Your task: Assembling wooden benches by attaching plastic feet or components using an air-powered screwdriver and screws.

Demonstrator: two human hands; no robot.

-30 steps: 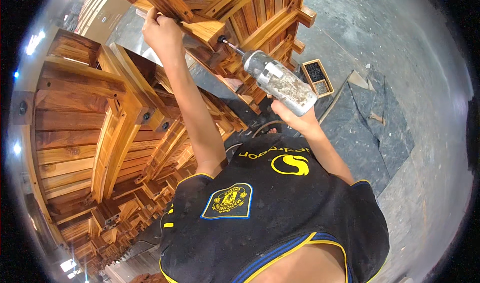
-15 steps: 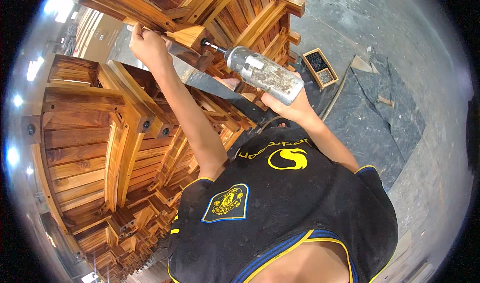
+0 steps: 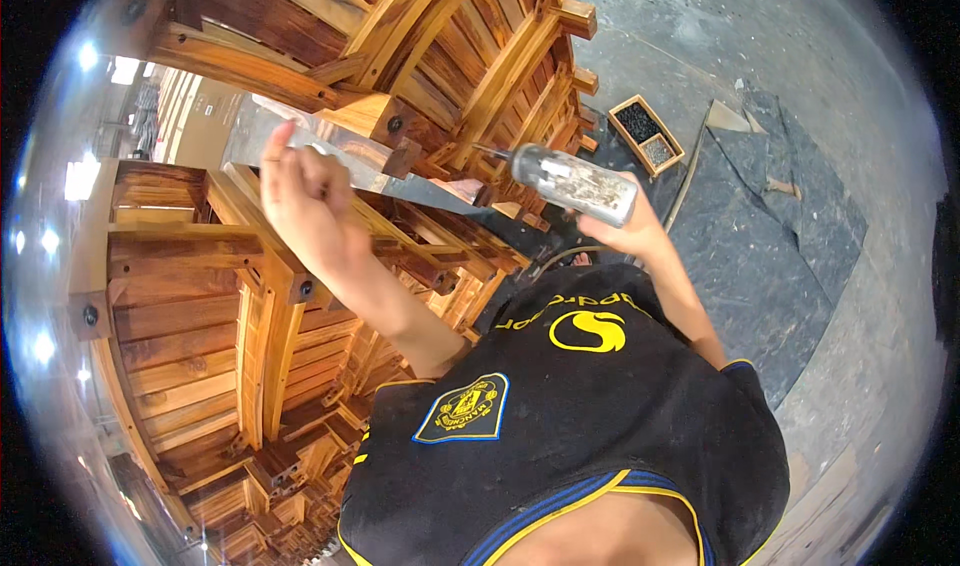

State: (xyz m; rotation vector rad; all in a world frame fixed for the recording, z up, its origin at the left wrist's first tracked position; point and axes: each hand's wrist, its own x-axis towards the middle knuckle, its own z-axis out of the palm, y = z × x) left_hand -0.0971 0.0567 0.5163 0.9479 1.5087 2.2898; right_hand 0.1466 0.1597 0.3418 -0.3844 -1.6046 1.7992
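So the right hand (image 3: 625,228) is wrapped tight round a grubby silver power driver (image 3: 572,180), bit pointing left toward the stacked wooden chair frames (image 3: 470,76). Big change from a second ago: the tool has come away from the wood. Back then the bit was right up against the small block on the upper frame, and the left hand (image 3: 305,201) was up there pinching that same joint. Now the driver hangs lower, held out level in the air, tip clear of the wooden block (image 3: 375,118) with the dark bolt head (image 3: 396,123) showing in it. The left hand has dropped off too, fingers loosely curled near the grey metal bar (image 3: 370,171) that runs across the frames (I can't tell if it's actually holding anything small, looks empty-ish, not touching the wood). My read is that this fastener is done and the work is between joints. Off to the right on the concrete floor (image 3: 800,86) there's a small wooden tray (image 3: 647,134) with dark fasteners in two compartments, well apart from both hands.
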